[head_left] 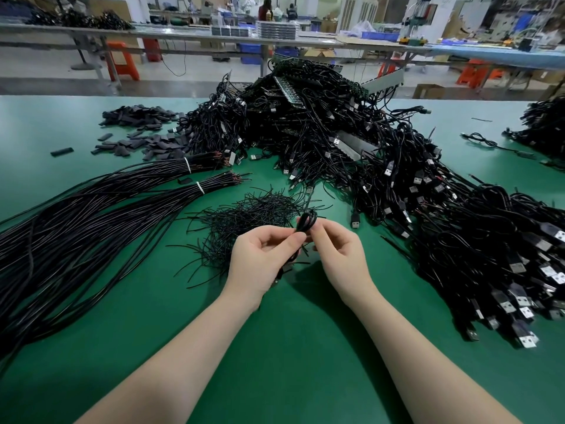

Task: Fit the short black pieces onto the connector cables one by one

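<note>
Above the green table (284, 347), my left hand (260, 258) and my right hand (339, 249) meet at the fingertips. Both pinch a coiled black connector cable (306, 221); its loop sticks up between the fingers and its tail hangs down under my left palm. Whether a short black piece is on it I cannot tell. A pile of short flat black pieces (143, 130) lies at the far left. Thin black strands (244, 218) are heaped just behind my hands.
A large heap of black USB cables (336, 133) fills the middle and runs down the right side (504, 270). Two tied bundles of long black wires (91, 209) sweep across the left. Another cable pile (544, 123) sits far right. Workbenches stand beyond.
</note>
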A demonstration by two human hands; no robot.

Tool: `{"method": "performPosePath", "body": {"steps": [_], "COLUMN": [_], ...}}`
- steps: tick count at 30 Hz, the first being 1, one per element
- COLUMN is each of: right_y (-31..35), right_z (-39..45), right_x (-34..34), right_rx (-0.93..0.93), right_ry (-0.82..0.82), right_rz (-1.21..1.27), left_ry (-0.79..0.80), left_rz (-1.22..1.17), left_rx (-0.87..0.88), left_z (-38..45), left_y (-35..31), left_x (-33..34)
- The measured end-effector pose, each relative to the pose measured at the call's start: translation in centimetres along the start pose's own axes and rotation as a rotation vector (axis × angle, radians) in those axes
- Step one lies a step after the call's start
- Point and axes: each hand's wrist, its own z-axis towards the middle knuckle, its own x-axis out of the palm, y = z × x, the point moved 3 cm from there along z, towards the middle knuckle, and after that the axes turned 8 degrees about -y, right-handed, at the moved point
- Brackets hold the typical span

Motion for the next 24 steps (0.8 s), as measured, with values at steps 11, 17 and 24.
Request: {"method": "performPosePath", "body": {"steps": [11,17,24], "right_y": [0.3,0.1,0.3], "right_z": [-1.8,-1.4,-1.4], "right_x": [1.0,0.1,-0.2], "right_rx": [-0.008,0.107,0.162], "right_ry": [0.023,-0.17,-0.183], "right_rz": [-0.119,-0.054,0.008], "left_ry": [-0.111,0.088,0.114], "left_rz": [0.533,0.729,0.765], "left_rx": [0.581,0.644,0.556], "left_z": [-1.4,-2.3,-2.9], "left_y": [-1.0,-0.5,-0.2], "left_x": [-0.2,0.0,-0.1]}}
